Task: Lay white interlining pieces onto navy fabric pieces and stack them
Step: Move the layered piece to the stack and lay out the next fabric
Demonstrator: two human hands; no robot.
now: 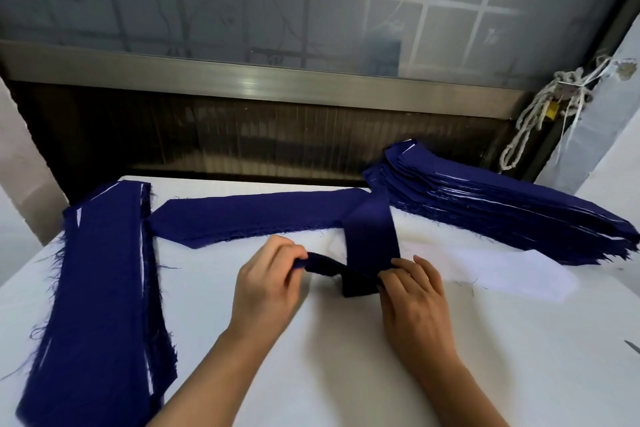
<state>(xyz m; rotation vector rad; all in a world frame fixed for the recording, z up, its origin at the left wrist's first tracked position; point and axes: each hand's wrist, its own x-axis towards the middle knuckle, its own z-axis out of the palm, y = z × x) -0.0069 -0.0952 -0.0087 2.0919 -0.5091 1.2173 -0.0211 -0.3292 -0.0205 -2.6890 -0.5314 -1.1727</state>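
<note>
Step in hand: sorting out one navy strip [372, 232]; it's lifted off the table [311, 357], twisted & folded btw both hands, far end running back twd the centre navy pile [242, 215]. Left hand [266, 288] pinches one end w/ thumb & fingers; right hand [415, 298] grips the folded part. White interlining piece [519, 276] lies flat just right of the hands, beside the right stack [485, 201]. Next, prob.: untwist, spread flat, then match interlining edge-to-edge on top.

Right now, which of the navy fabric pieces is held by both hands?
The narrow navy fabric strip in the middle: left hand and right hand pinch its near end; no hand touches the others.
</note>
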